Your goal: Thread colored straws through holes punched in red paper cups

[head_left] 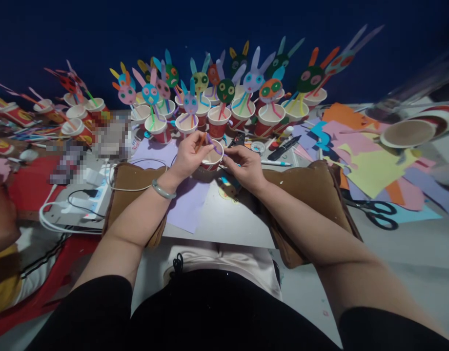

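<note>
A red-and-white paper cup (211, 164) stands in front of me between my two hands. Over its mouth, my left hand (188, 157) is closed around bendy straws, an orange straw (201, 141) and a purple straw (214, 145). The purple one slants down to the right across the cup's opening. My right hand (247, 168) is at the cup's right rim, thumb and forefinger pinched together near the lower end of the purple straw. What exactly those fingertips grip is partly hidden. Beneath the hands lies a small yellow and blue paper cut-out (228, 190).
Several paper cups with rabbit-faced straws (219, 117) line the back. Brown cushions (301, 204) lie under both forearms. At right are scissors (378, 212), paper scraps (371, 161) and a cup stack (407, 134). A power strip (94, 195) with cables and another person's arm (3, 214) are at left.
</note>
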A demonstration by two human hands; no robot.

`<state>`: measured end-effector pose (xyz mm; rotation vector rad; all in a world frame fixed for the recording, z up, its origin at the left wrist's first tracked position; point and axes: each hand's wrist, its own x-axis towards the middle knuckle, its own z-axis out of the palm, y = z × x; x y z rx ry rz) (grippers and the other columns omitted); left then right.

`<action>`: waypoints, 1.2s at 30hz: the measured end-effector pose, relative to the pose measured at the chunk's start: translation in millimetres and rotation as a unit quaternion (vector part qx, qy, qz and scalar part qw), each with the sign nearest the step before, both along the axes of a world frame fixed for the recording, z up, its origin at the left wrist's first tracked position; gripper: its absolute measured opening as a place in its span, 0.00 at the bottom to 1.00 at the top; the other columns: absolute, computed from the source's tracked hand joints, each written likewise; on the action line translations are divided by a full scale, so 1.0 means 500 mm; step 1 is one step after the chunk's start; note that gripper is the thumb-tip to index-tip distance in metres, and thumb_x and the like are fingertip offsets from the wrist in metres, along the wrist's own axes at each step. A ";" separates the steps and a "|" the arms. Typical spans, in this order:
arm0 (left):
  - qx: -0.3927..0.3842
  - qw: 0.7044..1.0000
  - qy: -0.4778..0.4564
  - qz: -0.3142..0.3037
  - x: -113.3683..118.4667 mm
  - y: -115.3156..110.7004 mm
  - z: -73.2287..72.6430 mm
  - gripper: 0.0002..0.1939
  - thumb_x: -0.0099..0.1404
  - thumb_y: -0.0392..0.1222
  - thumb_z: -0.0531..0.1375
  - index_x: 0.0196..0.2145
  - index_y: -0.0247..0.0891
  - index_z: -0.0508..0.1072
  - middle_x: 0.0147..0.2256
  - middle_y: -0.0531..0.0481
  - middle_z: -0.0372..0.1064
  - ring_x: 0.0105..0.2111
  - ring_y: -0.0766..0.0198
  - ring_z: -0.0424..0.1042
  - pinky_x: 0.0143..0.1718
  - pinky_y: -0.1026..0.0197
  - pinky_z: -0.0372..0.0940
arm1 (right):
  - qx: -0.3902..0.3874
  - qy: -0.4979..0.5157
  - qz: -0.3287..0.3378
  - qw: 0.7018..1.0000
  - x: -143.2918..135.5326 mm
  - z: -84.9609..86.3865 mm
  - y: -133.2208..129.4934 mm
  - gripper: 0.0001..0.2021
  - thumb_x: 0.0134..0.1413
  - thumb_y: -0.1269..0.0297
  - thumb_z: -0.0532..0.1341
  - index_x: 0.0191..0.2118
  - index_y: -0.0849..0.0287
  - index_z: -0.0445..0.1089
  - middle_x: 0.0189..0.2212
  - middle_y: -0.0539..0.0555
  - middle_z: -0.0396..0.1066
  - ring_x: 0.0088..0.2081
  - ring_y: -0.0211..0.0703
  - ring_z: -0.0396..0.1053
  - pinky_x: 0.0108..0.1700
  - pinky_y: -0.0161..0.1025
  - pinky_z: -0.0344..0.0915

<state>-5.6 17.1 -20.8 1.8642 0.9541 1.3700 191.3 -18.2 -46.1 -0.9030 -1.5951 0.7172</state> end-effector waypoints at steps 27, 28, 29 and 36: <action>-0.064 0.994 -0.060 -0.061 -0.005 0.014 -0.010 0.26 0.59 0.64 0.70 0.39 0.37 0.75 0.34 0.50 0.76 0.35 0.63 0.77 0.41 0.59 0.73 | -0.083 0.055 0.021 0.995 -0.003 0.012 0.005 0.08 0.52 0.62 0.70 0.33 0.55 0.70 0.31 0.50 0.76 0.29 0.39 0.74 0.36 0.40 0.74; -0.065 0.994 -0.058 -0.062 -0.005 0.013 -0.009 0.26 0.59 0.64 0.71 0.39 0.37 0.76 0.35 0.50 0.77 0.35 0.63 0.78 0.41 0.59 0.73 | -0.081 0.046 0.018 0.995 -0.003 0.012 0.005 0.08 0.52 0.61 0.70 0.33 0.54 0.70 0.30 0.49 0.75 0.29 0.39 0.73 0.35 0.40 0.73; -0.068 0.994 -0.056 -0.064 -0.006 0.013 -0.008 0.26 0.59 0.63 0.71 0.39 0.37 0.76 0.36 0.49 0.78 0.36 0.62 0.79 0.41 0.59 0.74 | -0.081 0.039 0.017 0.996 -0.003 0.011 0.005 0.09 0.52 0.60 0.70 0.32 0.54 0.70 0.28 0.49 0.74 0.29 0.39 0.72 0.34 0.40 0.72; -0.117 0.986 -0.087 -0.080 -0.001 0.009 -0.005 0.28 0.63 0.66 0.67 0.46 0.38 0.79 0.42 0.43 0.82 0.44 0.56 0.82 0.50 0.54 0.76 | -0.089 0.034 -0.012 0.995 -0.004 0.006 0.008 0.16 0.53 0.49 0.71 0.29 0.54 0.69 0.26 0.49 0.74 0.27 0.39 0.69 0.32 0.39 0.68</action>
